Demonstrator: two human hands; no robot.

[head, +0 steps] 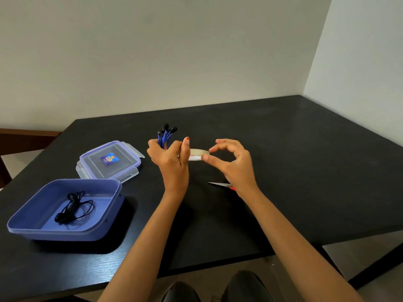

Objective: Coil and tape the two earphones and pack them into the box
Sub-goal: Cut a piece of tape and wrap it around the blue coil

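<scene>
My left hand [169, 154] grips a coiled blue earphone [164, 135], whose black buds stick up above my fingers. The same hand's thumb holds one side of a clear tape roll [197, 154]. My right hand [232, 161] pinches the roll's other side between thumb and forefinger, above the black table [283, 160]. A coiled black earphone [75, 207] lies inside the open blue box [32, 223] at the near left.
The box's clear lid [110, 161] with a sticker lies flat behind the box. Scissors with a red handle [220, 184] lie on the table under my right wrist. Walls close the back and right. A wooden chair [24, 139] stands at the far left.
</scene>
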